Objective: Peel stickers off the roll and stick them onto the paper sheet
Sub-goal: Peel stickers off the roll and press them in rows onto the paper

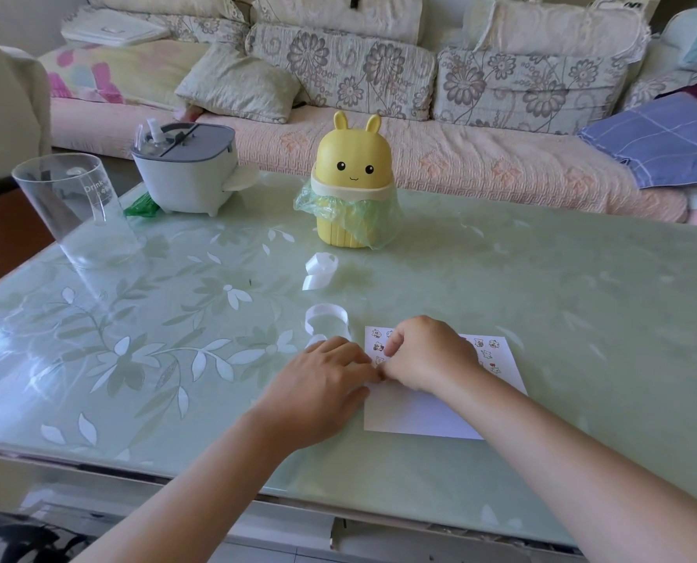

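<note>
A white paper sheet (pixel 419 412) lies on the table in front of me, with several small cartoon stickers (pixel 487 351) on its far part. The sticker roll strip (pixel 325 319) curls in a white loop just left of the sheet, and its end runs under my left hand (pixel 322 384). That hand lies low at the sheet's left edge, thumb and fingertips pinching the strip's end. My right hand (pixel 430 355) is over the sheet's upper left, fingers curled, its thumb and forefinger meeting my left fingertips. What they pinch is hidden; it looks like a sticker.
A loose curl of white backing (pixel 318 270) lies farther back. Behind it stands a yellow bunny-shaped bin (pixel 352 188) with a green bag. A clear plastic cup (pixel 78 205) and a grey-white appliance (pixel 188 172) are at the back left. A sofa (pixel 419 128) runs behind the table (pixel 582 319).
</note>
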